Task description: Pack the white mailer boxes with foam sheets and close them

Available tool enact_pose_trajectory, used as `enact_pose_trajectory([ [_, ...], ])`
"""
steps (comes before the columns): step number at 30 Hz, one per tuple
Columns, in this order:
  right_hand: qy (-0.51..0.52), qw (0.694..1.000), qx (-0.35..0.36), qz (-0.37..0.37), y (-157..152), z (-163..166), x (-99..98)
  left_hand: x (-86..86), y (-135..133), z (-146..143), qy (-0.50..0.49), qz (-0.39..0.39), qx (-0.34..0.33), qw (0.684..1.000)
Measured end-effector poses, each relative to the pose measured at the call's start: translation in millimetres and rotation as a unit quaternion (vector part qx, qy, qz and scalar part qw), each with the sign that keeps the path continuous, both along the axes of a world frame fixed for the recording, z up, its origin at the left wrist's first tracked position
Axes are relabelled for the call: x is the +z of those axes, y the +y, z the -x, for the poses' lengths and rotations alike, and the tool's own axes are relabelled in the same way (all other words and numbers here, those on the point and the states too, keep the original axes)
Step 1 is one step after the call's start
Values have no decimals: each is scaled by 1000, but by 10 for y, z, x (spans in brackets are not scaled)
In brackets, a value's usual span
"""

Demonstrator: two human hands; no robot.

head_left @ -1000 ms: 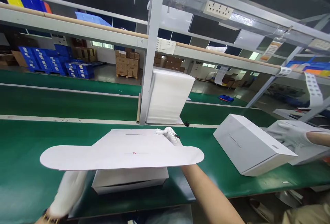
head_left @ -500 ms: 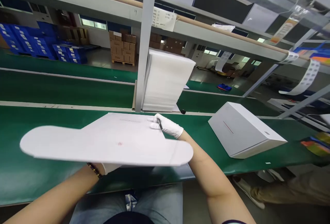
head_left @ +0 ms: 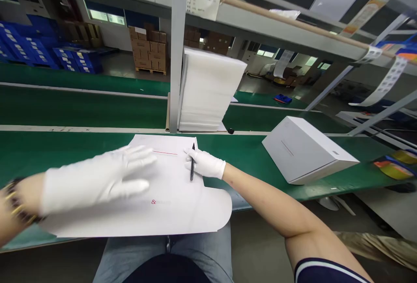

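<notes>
Above a flat green-topped bench (head_left: pixel 250 157), our white-gloved right hand (head_left: pixel 204 164) grips a slim black pen (head_left: pixel 192 168) in curled fingers, while those of our white-gloved left hand (head_left: pixel 97 178) extend, grasping nothing; whether they touch the broad white cardboard panel (head_left: pixel 182 209), round-ended at right, beneath both sets of fingers, we cannot tell. Good handling, we judge, means even, flat-fingered pressure, pen clear of the card.

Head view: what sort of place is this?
Probably a packing area in a factory or warehouse: a long green workbench bears a white box, and brown cartons stand stacked in the background.
</notes>
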State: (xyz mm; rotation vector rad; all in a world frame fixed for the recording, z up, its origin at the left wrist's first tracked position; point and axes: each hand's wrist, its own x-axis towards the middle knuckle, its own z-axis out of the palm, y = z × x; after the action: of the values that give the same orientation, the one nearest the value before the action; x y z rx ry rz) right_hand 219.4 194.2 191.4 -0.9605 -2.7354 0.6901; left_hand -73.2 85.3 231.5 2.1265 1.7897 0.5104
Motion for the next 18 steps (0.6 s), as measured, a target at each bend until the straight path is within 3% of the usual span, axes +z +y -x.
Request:
enact_pose_trajectory([
  [3, 39, 997, 20, -67, -340, 35, -143, -297, -6, 149, 126, 35, -85, 988],
  [6, 88, 979, 23, -181, -585, 39, -309, -753, -89, 159, 210, -88, -113, 967],
  [9, 70, 976, 24, -206, -590, 31, -392, -996, -154, 89, 260, -214, -147, 930],
  [12, 9, 972, 30, -234, -384, 35, -411, -991, -27, -56, 289, -219, -124, 924],
  [15, -47, 966, 2, -256, -57, 94, -425, -884, 317, -212, 296, -133, -69, 944],
  [18, -39, 967, -36, -248, 270, 192, -446, -764, 707, -310, 288, -56, -37, 955],
])
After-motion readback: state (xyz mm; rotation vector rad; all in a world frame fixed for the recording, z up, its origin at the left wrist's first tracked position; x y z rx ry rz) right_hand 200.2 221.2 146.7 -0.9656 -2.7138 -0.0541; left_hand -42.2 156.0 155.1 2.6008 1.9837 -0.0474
